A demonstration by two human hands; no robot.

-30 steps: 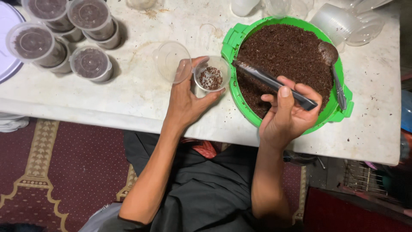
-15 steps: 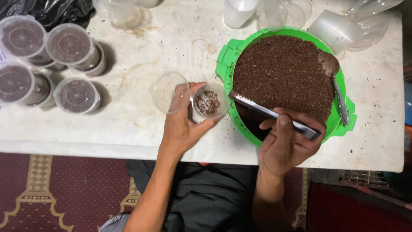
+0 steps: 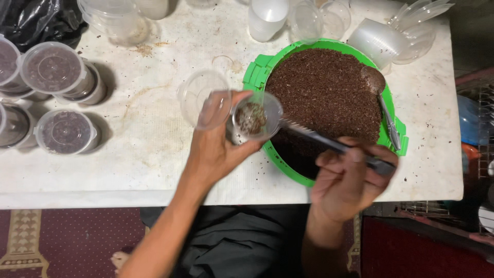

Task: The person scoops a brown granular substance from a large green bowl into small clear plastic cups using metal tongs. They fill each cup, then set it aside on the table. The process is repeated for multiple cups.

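A white table is holding everything. A big green tub is sitting on it, full of brown soil, and a spoon is lying in the soil by the far rim. Four lidded cups of soil are standing at the left side — well apart from the tub. Empty clear cups are waiting at the top. The left hand is wrapping around a small clear cup with a bit of soil inside, just at the tub's edge, and it is pinching a clear lid too. The right hand is gripping long dark tongs — their tip is touching the cup.
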